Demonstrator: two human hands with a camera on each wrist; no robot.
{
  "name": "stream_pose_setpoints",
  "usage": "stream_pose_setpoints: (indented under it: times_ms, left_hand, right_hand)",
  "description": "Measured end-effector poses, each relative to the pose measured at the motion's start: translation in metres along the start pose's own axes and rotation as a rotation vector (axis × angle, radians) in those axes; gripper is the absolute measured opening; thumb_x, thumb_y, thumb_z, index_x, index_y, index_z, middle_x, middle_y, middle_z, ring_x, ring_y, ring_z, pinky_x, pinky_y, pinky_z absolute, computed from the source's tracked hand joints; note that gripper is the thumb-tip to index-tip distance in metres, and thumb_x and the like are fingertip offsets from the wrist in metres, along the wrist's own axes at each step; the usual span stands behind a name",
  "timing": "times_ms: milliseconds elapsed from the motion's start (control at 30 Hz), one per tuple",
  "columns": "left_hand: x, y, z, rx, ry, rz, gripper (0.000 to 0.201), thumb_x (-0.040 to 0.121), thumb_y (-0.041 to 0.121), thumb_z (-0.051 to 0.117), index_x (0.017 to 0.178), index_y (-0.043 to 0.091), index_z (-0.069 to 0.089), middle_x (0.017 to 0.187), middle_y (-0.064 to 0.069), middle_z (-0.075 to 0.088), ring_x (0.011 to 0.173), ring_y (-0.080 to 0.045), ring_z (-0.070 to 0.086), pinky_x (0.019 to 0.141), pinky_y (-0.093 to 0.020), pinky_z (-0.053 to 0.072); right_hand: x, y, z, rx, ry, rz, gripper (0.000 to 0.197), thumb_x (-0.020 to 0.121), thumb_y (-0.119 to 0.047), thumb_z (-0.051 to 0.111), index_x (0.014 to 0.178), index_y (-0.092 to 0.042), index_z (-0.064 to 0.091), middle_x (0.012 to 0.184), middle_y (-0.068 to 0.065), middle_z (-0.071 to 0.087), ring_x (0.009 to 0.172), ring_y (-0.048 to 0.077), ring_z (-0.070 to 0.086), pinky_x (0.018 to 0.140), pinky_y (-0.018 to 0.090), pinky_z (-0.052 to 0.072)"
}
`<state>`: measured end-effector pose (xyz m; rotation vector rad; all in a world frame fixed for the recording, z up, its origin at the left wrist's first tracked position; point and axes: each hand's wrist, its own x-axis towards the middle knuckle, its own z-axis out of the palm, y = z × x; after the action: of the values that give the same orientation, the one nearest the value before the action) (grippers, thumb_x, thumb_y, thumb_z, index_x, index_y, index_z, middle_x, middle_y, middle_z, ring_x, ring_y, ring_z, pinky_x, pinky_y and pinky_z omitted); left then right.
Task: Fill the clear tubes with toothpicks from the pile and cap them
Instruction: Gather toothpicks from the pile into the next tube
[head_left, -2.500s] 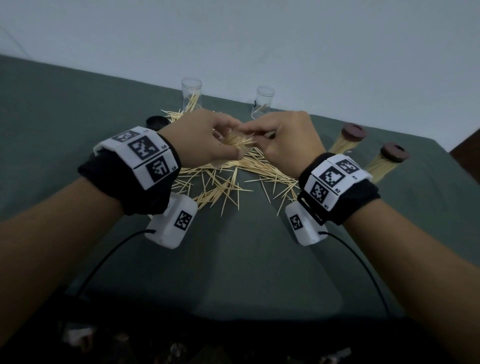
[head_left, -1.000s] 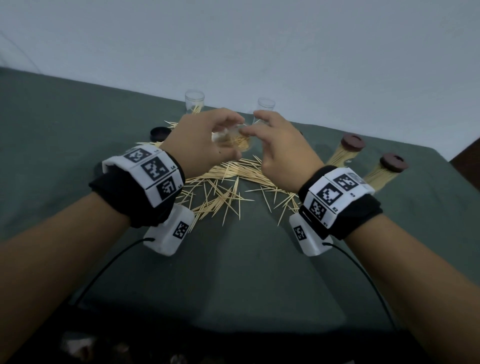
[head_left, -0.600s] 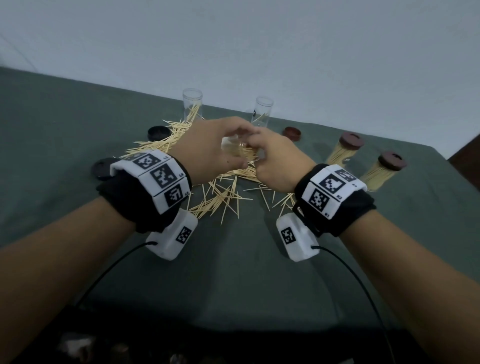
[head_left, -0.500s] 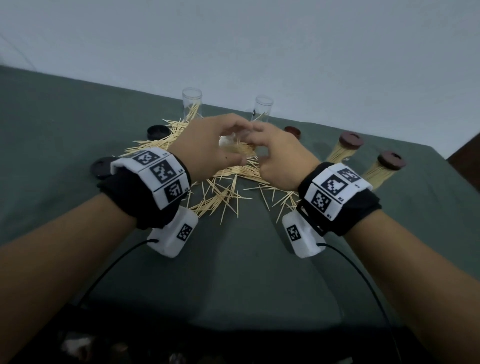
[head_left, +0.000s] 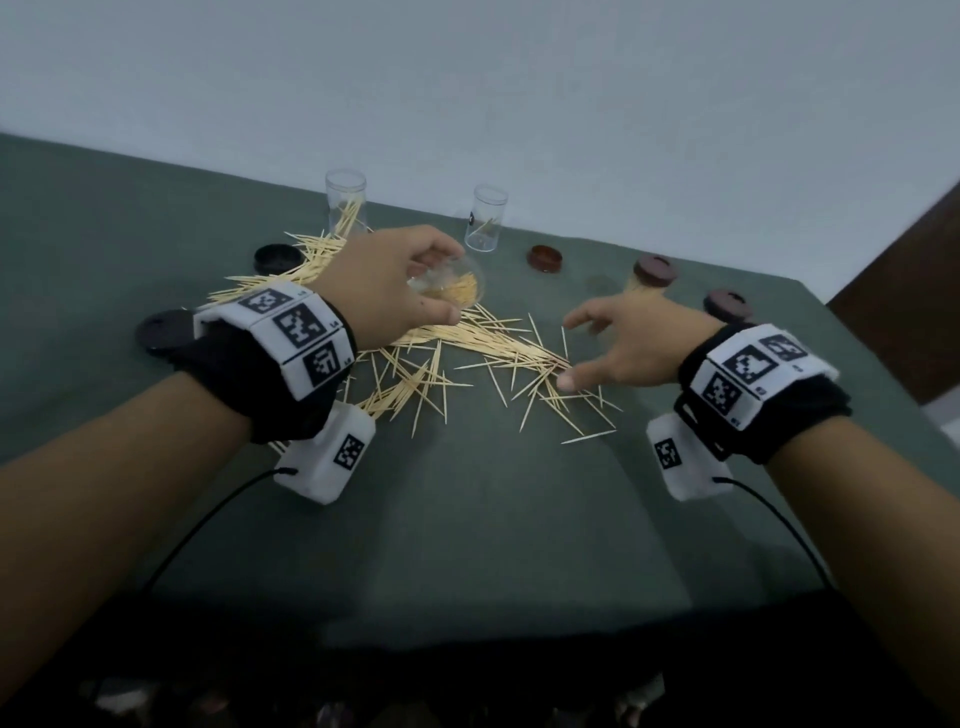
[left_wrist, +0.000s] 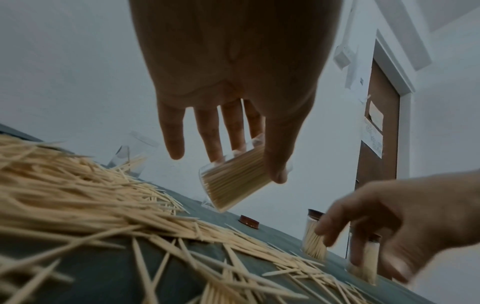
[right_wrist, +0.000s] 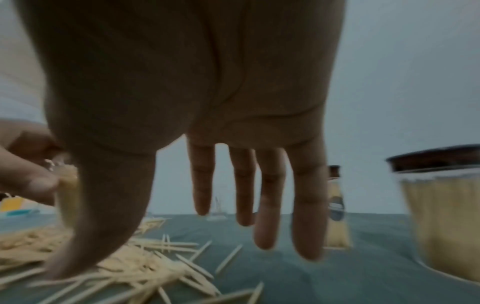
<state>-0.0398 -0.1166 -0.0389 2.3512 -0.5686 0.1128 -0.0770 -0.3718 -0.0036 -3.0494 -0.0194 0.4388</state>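
Head view, near to far: the lower half of the frame is bare counter (head_left: 483, 519), a dull green cloth that looks soft and matte. Above it, at centre, lies the pile (head_left: 457, 358), thin pale wooden sticks with pointed ends, crossed loosely and thickest toward the left. The left hand (head_left: 384, 291) sits at centre left, fingers and thumb curled round a tube (head_left: 457, 288), a clear hard-walled cylinder tilted with its mouth toward the camera and packed with toothpicks; the left wrist view shows the same tube (left_wrist: 233, 179) full and uncapped. The right hand (head_left: 628, 343) hovers at centre right over the pile's edge, fingers spread and holding nothing. Just beyond it, at the right, stand two capped tubes (head_left: 652, 273), full, with round dark-brown lids, so those look finished. Farther back, a loose brown cap (head_left: 545, 257) lies at upper centre and a black cap (head_left: 278, 257) at upper left; another dark cap is partly hidden behind the left wrist. At the far edge two open tubes (head_left: 345, 200) stand upright with only a few sticks in each. By my reading, the held tube needs its cap, and the two far ones need filling and capping.
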Motion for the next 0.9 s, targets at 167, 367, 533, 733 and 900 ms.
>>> stream_pose_setpoints:
  times_ms: [167, 367, 533, 733, 900]
  left_hand:
    - [0.001, 0.004, 0.001, -0.003, -0.010, 0.013, 0.063, 0.073, 0.034, 0.082, 0.130, 0.023, 0.056, 0.123, 0.008, 0.063, 0.109, -0.007, 0.059, 0.092, -0.018, 0.042]
    - [-0.001, 0.008, -0.002, -0.036, 0.007, 0.028, 0.063, 0.072, 0.033, 0.084, 0.129, 0.021, 0.059, 0.121, 0.005, 0.064, 0.109, -0.010, 0.061, 0.093, -0.020, 0.045]
    - [-0.003, 0.008, -0.010, -0.049, 0.020, 0.027, 0.064, 0.071, 0.035, 0.084, 0.128, 0.022, 0.059, 0.120, 0.006, 0.064, 0.109, -0.010, 0.061, 0.097, -0.025, 0.047]
    - [-0.005, 0.005, -0.018, -0.045, 0.028, 0.011, 0.062, 0.072, 0.034, 0.084, 0.128, 0.024, 0.059, 0.119, 0.008, 0.064, 0.108, -0.009, 0.060, 0.091, -0.021, 0.044]
    - [-0.004, 0.004, -0.023, -0.038, 0.027, 0.004, 0.061, 0.074, 0.033, 0.083, 0.129, 0.023, 0.058, 0.118, 0.007, 0.063, 0.107, -0.009, 0.058, 0.088, -0.021, 0.042]
  right_hand:
    - [-0.013, 0.000, 0.013, -0.151, -0.231, 0.091, 0.112, 0.052, -0.061, 0.086, 0.145, -0.040, 0.028, 0.144, -0.003, 0.046, 0.130, 0.024, 0.046, 0.104, 0.041, 0.041]
    - [-0.002, -0.023, 0.022, -0.202, -0.127, -0.006, 0.077, 0.075, -0.032, 0.081, 0.141, -0.027, 0.042, 0.132, 0.001, 0.055, 0.118, 0.023, 0.054, 0.086, 0.029, 0.042]
    - [0.018, -0.043, 0.026, -0.099, 0.030, -0.078, 0.053, 0.080, -0.019, 0.074, 0.129, -0.026, 0.054, 0.121, 0.001, 0.060, 0.110, 0.021, 0.056, 0.080, 0.025, 0.041]
    - [0.034, -0.051, 0.019, 0.016, 0.025, -0.055, 0.053, 0.084, -0.018, 0.062, 0.133, -0.031, 0.049, 0.123, -0.002, 0.056, 0.108, 0.019, 0.055, 0.081, 0.027, 0.045]
    - [0.052, -0.037, 0.008, -0.013, -0.009, 0.093, 0.055, 0.094, -0.039, 0.050, 0.147, -0.028, 0.038, 0.149, 0.006, 0.042, 0.133, 0.026, 0.043, 0.105, 0.033, 0.035]
